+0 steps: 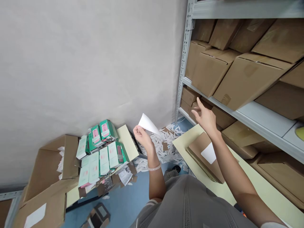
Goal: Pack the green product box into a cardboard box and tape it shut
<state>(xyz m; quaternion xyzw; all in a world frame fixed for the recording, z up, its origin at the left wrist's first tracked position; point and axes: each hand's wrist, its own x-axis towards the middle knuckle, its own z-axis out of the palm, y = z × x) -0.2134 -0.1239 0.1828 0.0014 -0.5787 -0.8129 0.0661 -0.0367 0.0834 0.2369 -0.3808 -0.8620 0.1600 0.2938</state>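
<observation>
My left hand (pixel 142 134) is raised in front of me and pinches a white slip of paper (pixel 148 124) by its lower corner. My right hand (pixel 204 116) is lifted to the right of it, fingers loosely spread and empty, index finger up, near the cardboard boxes on the shelf. Below my right forearm a stack of flat brown cardboard pieces (pixel 199 152) with a white label (pixel 209 153) lies on a pale yellow table (pixel 261 186).
A metal shelf rack (pixel 184 57) at the right holds several brown cartons (pixel 247 76). At the left a small table (pixel 128 139) carries several green and pink product boxes (pixel 102 152), beside open cartons (pixel 47 177). White paper scraps (pixel 166 142) litter the blue floor.
</observation>
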